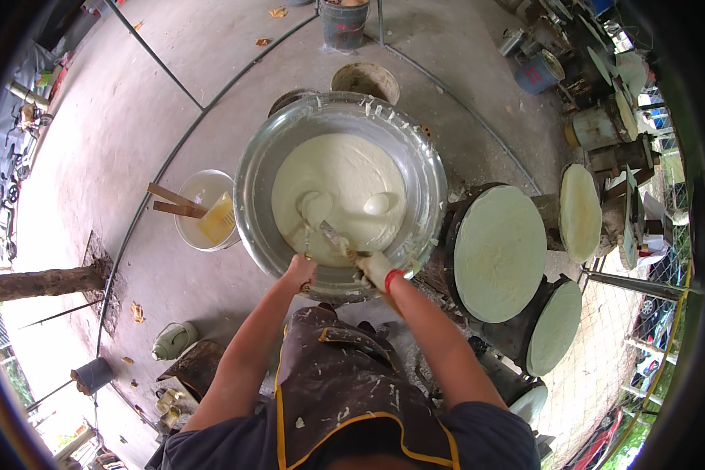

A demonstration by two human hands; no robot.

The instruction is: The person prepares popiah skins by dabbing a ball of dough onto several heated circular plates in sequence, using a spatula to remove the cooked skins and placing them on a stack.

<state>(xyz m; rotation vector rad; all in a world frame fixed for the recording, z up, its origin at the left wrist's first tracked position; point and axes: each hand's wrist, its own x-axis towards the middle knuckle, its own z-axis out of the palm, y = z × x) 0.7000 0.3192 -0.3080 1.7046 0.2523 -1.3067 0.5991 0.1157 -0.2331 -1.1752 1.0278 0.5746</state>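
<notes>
A wide metal basin [429, 176] stands before me, with thick pale batter [341, 155] in it. Over its near rim, my left hand [301, 273] is closed around the thin handle of a ladle [317, 207], whose batter-coated bowl sits in the batter. My right hand [375, 270] wears a pale glove and a red wristband. It grips a flat scraper [331, 232], whose blade points toward the ladle and is smeared with batter. A smooth white rounded object [377, 204] rests in the batter to the right; what it is I cannot tell.
Round griddles bearing pale flatbread sheets [499, 254] [554, 329] stand close on my right. At left, a white bucket [202, 176] holds wooden sticks [179, 200] and a yellow packet [217, 218]. Beyond the basin are an open drum [365, 82] and a dark bucket [345, 26].
</notes>
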